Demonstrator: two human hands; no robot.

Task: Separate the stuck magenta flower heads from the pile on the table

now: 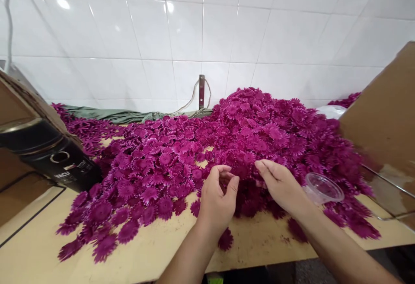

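Observation:
A large heap of magenta artificial flower heads covers much of the pale tabletop. My left hand is over the heap's front edge, its fingers curled toward the thumb with a gap between them; nothing shows inside. Just to the right, my right hand has thumb and forefinger pressed together in front of the flowers. Whatever it pinches is too small or hidden to make out. The two hands are apart. Beside my right wrist stands a clear plastic cup, among the flowers.
A black vacuum flask leans at the left beside a cardboard box. Another cardboard panel rises at the right, with a metal wire frame near it. Green cloth lies along the white tiled wall.

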